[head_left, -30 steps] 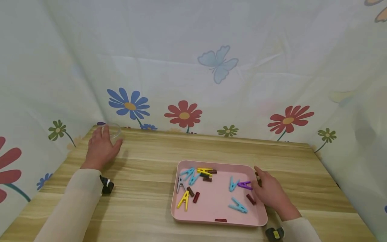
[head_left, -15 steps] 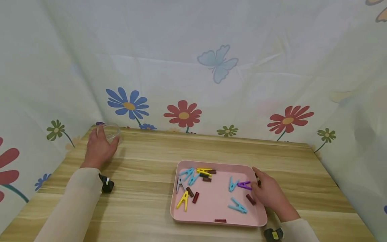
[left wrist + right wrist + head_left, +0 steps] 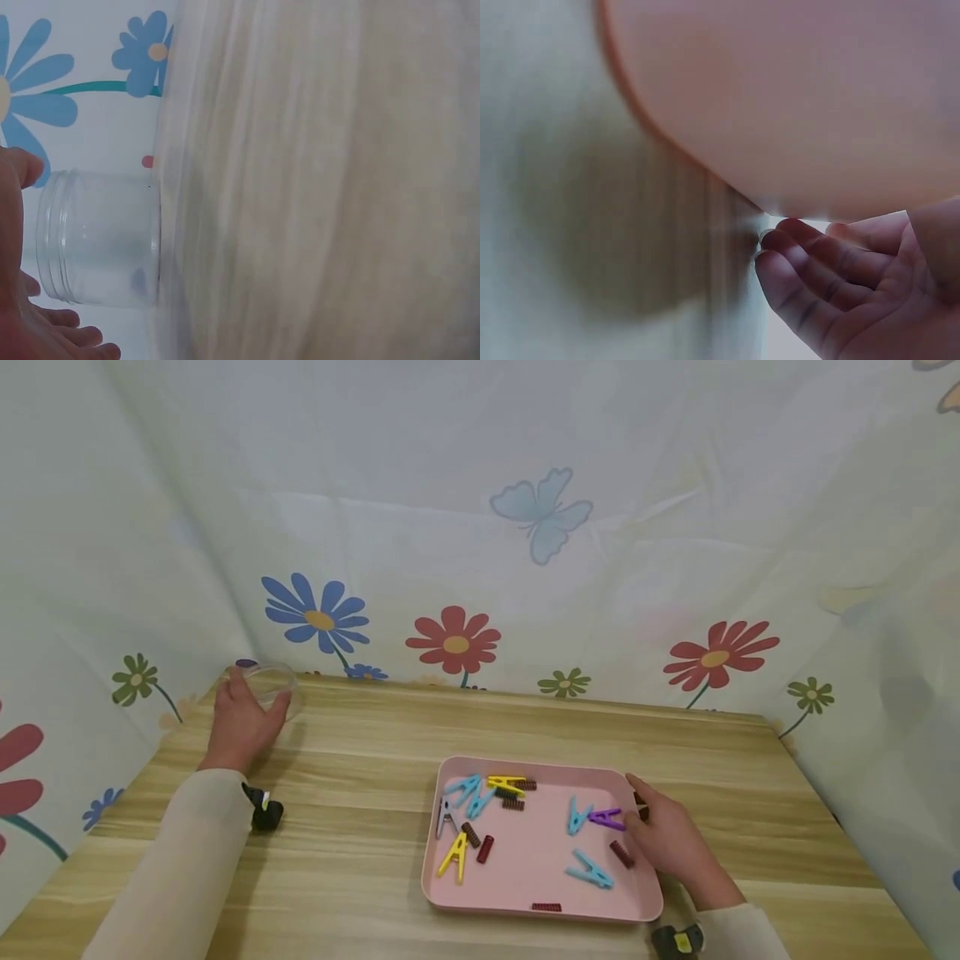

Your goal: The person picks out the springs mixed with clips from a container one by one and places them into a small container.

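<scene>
A clear, lidless jar (image 3: 109, 240) with a threaded rim stands upright on the table at the far left. My left hand (image 3: 243, 722) is at its near left side, thumb and fingers spread around it. In the left wrist view a gap shows between the lower fingers and the jar wall. My right hand (image 3: 667, 835) grips the right edge of a pink tray (image 3: 540, 881), thumb at the rim and fingers along the outside. Inside the tray lie blue clothes pegs (image 3: 590, 870), yellow clothes pegs (image 3: 453, 857), a purple peg (image 3: 606, 818), a grey peg and several dark coil springs (image 3: 486, 849).
The wood-grain table (image 3: 360, 827) meets a flower-printed curtain (image 3: 450, 543) at the back, with more curtain on both sides. The jar is close to the table's back left corner.
My left hand has shifted slightly left and lower around the jar, its fingers uncovering more of the rim. The right hand, tray, pegs and springs stay put.
</scene>
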The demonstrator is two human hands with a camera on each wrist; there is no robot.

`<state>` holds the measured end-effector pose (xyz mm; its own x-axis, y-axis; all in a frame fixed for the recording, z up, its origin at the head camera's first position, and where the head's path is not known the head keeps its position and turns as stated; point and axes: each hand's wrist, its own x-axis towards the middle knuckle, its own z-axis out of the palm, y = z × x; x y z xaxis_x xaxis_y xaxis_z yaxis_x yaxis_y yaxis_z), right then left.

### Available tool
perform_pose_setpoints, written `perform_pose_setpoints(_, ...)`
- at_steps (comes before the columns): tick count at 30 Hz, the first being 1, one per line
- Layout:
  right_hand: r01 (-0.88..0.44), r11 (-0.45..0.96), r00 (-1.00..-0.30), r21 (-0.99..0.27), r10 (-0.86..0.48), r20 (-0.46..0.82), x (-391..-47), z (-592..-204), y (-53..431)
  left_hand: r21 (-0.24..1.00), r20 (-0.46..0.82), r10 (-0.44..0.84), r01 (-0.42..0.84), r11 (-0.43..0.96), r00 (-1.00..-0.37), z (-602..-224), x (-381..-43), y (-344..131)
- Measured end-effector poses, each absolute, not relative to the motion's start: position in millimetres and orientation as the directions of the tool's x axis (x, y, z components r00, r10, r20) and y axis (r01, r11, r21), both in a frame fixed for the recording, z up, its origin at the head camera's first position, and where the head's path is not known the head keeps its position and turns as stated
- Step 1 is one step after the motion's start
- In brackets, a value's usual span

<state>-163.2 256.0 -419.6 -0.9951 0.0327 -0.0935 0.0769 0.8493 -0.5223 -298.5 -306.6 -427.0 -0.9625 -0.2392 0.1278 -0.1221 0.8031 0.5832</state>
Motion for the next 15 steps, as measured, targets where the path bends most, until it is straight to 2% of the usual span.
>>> perform_pose_setpoints(15, 0.069, 0.829, -0.996, -0.555, 0.024, -0.088, -164.9, -422.0, 258.6, 0.738, 0.002, -0.361, -0.242, 0.630, -0.932, -428.1, -307.2, -311.8)
